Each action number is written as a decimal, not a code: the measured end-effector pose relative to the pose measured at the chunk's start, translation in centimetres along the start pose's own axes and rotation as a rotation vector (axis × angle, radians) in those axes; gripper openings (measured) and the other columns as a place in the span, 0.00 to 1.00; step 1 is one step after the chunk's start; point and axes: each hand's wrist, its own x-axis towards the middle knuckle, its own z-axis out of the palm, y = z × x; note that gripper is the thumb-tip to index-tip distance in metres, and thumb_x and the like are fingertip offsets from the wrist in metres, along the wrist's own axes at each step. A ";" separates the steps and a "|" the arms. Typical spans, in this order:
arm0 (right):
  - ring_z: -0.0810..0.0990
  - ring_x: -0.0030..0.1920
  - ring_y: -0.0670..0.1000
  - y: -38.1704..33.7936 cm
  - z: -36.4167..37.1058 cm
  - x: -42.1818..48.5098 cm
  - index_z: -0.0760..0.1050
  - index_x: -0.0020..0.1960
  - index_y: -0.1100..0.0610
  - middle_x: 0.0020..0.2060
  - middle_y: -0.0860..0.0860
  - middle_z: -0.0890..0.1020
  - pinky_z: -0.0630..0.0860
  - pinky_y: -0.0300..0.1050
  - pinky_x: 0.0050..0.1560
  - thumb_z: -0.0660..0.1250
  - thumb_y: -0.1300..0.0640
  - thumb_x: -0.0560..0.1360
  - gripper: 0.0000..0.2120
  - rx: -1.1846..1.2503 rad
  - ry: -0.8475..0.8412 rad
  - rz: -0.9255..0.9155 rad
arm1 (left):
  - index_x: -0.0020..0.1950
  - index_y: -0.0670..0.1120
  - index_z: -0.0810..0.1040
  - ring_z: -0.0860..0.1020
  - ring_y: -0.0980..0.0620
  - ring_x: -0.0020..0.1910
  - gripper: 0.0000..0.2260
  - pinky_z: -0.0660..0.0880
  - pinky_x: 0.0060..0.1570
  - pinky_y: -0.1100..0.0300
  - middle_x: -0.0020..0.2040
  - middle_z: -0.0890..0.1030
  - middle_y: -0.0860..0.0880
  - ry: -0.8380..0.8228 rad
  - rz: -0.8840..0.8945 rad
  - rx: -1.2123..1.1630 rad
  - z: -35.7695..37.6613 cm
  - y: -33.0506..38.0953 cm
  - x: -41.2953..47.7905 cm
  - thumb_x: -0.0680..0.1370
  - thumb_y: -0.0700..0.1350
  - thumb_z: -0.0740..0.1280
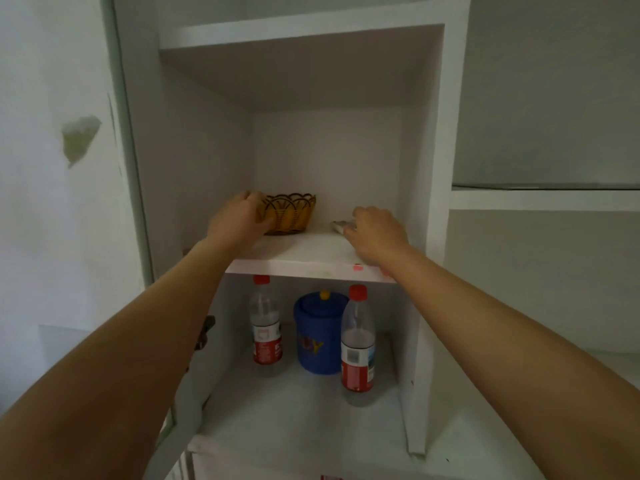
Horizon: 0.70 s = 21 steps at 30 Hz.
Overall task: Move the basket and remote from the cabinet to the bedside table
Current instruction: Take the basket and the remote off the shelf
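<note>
Both arms reach up into the white cabinet (433, 133), onto its middle shelf (304, 252). The left hand (239, 216) wraps the near left side of the small wicker basket (294, 213), fingers curled against its wall; the basket stands upright on the shelf, toward the left. The right hand (375, 230) lies over the remote (341, 226), of which only a pale end shows beside the fingers, so whether that grip has closed on it I cannot tell.

The risks lie mostly in the lift-out. The basket is held from one side only, so it is likely to tip as it comes off the shelf, and its scalloped rim may catch the cabinet's side wall. The remote is flat and sits at the back right; a shallow pinch could let it slip and drop over the shelf edge onto the two red-capped bottles (358, 344) and the blue lidded tub (320, 336) standing below. Pulling both arms out together also crowds the narrow opening.
</note>
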 end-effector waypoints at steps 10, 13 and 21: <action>0.74 0.45 0.56 0.3 0.7 3.3 0.73 0.57 0.63 0.54 0.59 0.78 0.68 0.44 0.41 0.57 0.56 0.78 0.14 -0.042 -0.311 0.199 | 0.70 0.43 0.63 0.62 0.38 0.67 0.29 0.63 0.67 0.48 0.69 0.65 0.37 -0.193 0.022 -0.048 3.8 -1.6 5.6 0.72 0.43 0.69; 0.72 0.43 0.54 0.1 0.8 3.7 0.72 0.56 0.64 0.53 0.60 0.78 0.67 0.43 0.38 0.58 0.57 0.77 0.13 -0.007 -0.309 0.216 | 0.65 0.40 0.69 0.69 0.38 0.62 0.23 0.68 0.61 0.48 0.63 0.72 0.36 -0.096 0.029 -0.082 4.1 -2.1 6.4 0.71 0.40 0.69; 0.73 0.44 0.55 -0.4 1.4 4.7 0.72 0.57 0.64 0.53 0.59 0.78 0.68 0.43 0.37 0.61 0.61 0.75 0.12 -0.054 -0.321 0.239 | 0.59 0.39 0.74 0.70 0.38 0.58 0.20 0.70 0.57 0.49 0.56 0.74 0.36 -0.046 0.017 -0.101 4.8 -2.0 7.3 0.69 0.41 0.72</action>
